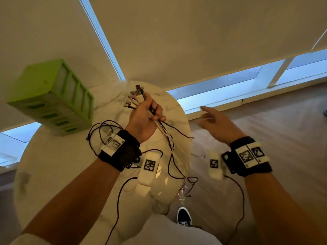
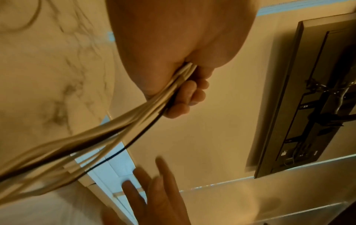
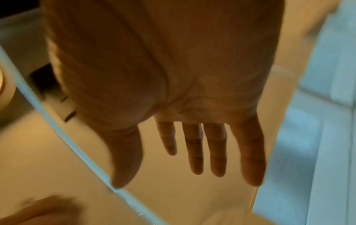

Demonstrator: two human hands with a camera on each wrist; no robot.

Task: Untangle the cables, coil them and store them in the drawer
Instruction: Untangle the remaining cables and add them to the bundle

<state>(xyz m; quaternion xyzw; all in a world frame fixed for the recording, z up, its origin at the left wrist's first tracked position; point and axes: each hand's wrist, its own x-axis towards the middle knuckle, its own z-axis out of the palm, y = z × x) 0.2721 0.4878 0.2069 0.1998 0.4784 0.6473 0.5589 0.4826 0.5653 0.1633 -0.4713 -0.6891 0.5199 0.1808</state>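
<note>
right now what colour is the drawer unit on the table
Bright lime green, with pale translucent drawer fronts. The drawer unit shows best in the head view, standing on the marble table.

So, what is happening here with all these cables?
A person is sorting a bundle of cables. The left hand grips the bundle near the plugs, which point up, while the loose ends hang past the edge of the round marble table. The right hand is open beside them, holding nothing. The green drawer unit stands on the table. No cable is coiled or stored yet.
</note>
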